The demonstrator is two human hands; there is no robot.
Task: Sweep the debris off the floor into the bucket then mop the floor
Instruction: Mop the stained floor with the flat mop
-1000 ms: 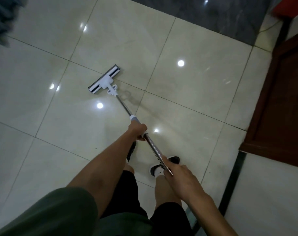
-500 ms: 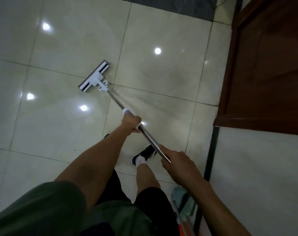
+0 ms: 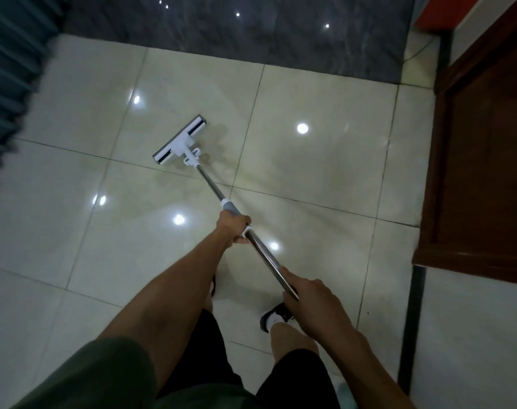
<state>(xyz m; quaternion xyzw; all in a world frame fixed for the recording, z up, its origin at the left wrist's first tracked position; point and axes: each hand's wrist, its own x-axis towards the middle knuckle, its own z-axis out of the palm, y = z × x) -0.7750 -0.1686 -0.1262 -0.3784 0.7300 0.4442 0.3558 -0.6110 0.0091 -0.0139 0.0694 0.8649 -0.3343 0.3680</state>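
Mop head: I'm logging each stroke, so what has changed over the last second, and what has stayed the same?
The mop head now lies on the tile beyond the grout line that it straddled a second ago, so the stroke went forward, toward the dark floor strip. The camera swung too. Unchanged: the left hand grips the grey collar, the right hand holds the steel pole's upper end.

glossy tiled floor (image 3: 325,184), mop head (image 3: 180,139) on it

One mop (image 3: 181,143); two hands (image 3: 234,228) (image 3: 311,302); one shoe (image 3: 273,315) clear, perhaps second (image 3: 213,283).
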